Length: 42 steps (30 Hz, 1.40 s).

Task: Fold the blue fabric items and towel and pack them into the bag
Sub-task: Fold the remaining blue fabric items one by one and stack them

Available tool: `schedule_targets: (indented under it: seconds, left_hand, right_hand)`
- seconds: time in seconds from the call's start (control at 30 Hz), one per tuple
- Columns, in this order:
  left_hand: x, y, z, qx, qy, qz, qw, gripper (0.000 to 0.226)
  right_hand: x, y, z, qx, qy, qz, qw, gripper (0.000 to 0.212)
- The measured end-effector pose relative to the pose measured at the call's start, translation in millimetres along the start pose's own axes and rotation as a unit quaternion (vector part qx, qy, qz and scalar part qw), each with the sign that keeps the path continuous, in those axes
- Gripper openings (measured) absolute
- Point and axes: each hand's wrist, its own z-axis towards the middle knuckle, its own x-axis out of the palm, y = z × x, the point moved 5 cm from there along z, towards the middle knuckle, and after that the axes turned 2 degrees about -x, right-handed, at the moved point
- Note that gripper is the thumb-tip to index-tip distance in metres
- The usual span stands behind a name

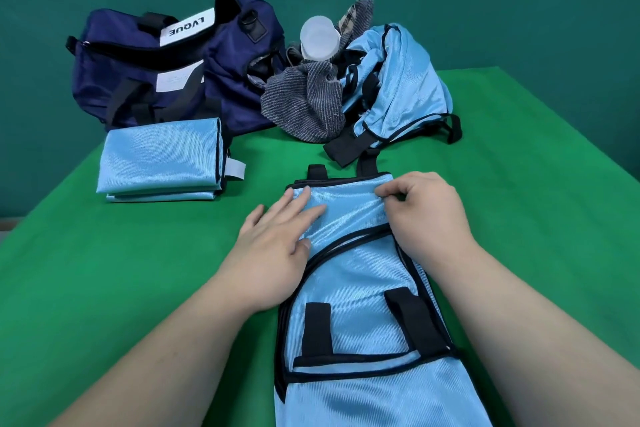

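Green table (pixel 104 288): left hand (pixel 277 246) flat on blue fabric (pixel 360 281); right hand (pixel 422 211) pinching edge.

Blue fabric (pixel 360 274) btm off-frame

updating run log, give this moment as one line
step: folding light blue fabric item | left hand: pressing flat | right hand: pinching far edge
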Motion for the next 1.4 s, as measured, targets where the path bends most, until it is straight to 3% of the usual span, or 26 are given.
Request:
schedule_targets:
  seconds: [0.3,0.53,0.63,0.77,0.97,1.1,1.2,1.4]
  left_hand:
    - [5,1,4,-0.019,0.047,0.039,0.998,0.064]
    - [5,2,4,-0.013,0.041,0.038,0.998,0.067]
    - [4,3,4,-0.008,0.033,0.018,0.999,0.062]
    - [-3,4,-7,0.003,0.0,-0.082,0.997,0.065]
    - [-5,1,-63,-0.041,-0.042,-0.195,0.979,0.056]
    - [-6,-6,-114,-0.063,-0.083,-0.189,0.976,0.046]
    - [-8,-12,-143,-0.051,-0.127,-0.188,0.973,0.042]
    - [-2,-21,-173,0.006,-0.17,-0.124,0.978,0.052]
  right_hand:
    - [7,-3,1,-0.011,0.039,-0.122,0.992,0.033]
    - [5,-7,0,0.028,0.054,-0.121,0.991,0.034]
    - [2,-10,-2,0.041,0.051,-0.072,0.995,0.032]
    - [-16,-12,-22,0.045,0.022,0.038,0.998,0.023]
    - [-47,-20,-92,0.058,0.01,0.141,0.988,0.033]
    - [-61,-16,-133,0.027,0.038,0.145,0.988,0.036]
    - [-67,-10,-154,-0.003,0.058,0.109,0.992,0.023]
    - [-71,-5,-177,-0.024,0.056,0.077,0.995,0.017]
